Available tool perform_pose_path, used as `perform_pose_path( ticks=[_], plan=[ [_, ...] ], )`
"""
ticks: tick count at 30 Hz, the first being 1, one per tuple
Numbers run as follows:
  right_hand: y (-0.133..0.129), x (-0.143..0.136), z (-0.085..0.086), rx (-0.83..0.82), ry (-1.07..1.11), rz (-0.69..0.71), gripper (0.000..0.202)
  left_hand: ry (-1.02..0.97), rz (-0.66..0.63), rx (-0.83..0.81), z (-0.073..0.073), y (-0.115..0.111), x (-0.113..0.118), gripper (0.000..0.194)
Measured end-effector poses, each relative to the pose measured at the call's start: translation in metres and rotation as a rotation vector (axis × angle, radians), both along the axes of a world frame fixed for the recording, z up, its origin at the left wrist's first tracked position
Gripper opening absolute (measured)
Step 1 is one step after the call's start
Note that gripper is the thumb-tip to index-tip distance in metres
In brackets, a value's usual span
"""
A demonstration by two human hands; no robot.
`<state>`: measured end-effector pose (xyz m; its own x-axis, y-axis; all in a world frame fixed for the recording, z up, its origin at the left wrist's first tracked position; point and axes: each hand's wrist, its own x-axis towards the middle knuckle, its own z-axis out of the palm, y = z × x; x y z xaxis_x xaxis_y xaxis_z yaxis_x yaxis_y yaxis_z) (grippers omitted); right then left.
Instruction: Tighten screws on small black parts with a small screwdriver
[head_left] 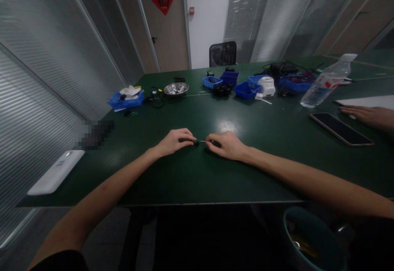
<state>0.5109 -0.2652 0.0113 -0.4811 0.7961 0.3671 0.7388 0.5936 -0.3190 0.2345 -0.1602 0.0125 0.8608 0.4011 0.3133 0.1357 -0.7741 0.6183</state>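
Note:
My left hand (174, 142) is closed in a pinch on a small black part (196, 143) at the middle of the green table (184, 181). The part is too small to name. In my right hand (229, 146) is a screwdriver (216, 143), its dark handle wrapped by the fingers. Its thin metal shaft points left, and the tip meets or nearly meets the black part; I cannot tell which. Both hands rest low over the tabletop, a short way apart.
Behind the hands stand a metal bowl (176, 90), blue trays (246, 90) and a blue basket (126, 100). A water bottle (326, 82), a phone (341, 129) and another person's hand (369, 115) are at right. A white device (57, 172) lies left; a bin (314, 238) stands below.

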Motion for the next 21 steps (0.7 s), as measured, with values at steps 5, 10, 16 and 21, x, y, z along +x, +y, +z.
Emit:
perform_pose_path(
  ticks=[5, 10, 16, 21],
  plan=[
    [0.0009, -0.0004, 0.0004, -0.014, -0.051, 0.023, 0.025, -0.016, -0.006, -0.052, -0.0032, -0.0058, 0.0039, 0.025],
    [0.0003, -0.0014, -0.0003, -0.008, -0.082, 0.024, 0.022, 0.004, 0.003, -0.070, -0.0020, -0.0044, 0.0039, 0.025],
    [-0.0021, -0.0035, 0.0008, 0.048, -0.182, 0.005, 0.025, 0.014, -0.007, -0.080, 0.0011, -0.0075, 0.0061, 0.022],
    [-0.0052, -0.0055, 0.0012, 0.123, -0.288, 0.040, 0.028, 0.012, -0.010, -0.078, 0.0000, -0.0074, 0.0067, 0.023]
  ],
)
